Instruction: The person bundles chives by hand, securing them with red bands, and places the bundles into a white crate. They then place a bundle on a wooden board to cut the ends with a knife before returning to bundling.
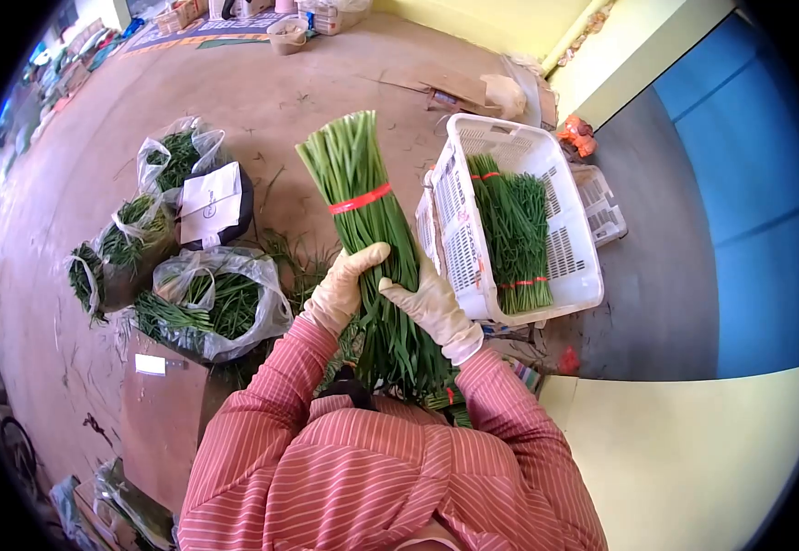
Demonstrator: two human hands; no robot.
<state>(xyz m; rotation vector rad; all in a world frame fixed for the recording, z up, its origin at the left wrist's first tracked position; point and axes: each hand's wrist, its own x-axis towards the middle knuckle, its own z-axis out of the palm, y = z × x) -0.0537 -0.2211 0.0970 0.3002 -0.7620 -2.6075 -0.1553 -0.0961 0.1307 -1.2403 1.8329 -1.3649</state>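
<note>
A thick bunch of garlic chives [353, 174] is held up in front of me, its pale cut ends pointing away and its leaves hanging toward my lap. A red band [360, 199] circles it near the cut ends. My left hand [349, 285], in a white glove, wraps its left side with the thumb across the front. My right hand [431, 308], gloved too, grips the right side lower down. Both hands' fingers are partly hidden behind the leaves. To the right, a white plastic crate [583, 266] contains banded chive bunches [514, 230].
At left stand several clear plastic bags of loose greens [234, 298] around a dark round stool with a white box [211, 204] on top. Cardboard [459, 87] lies beyond the crate. A yellow wall edge [656, 450] and blue panel [757, 184] bound the right.
</note>
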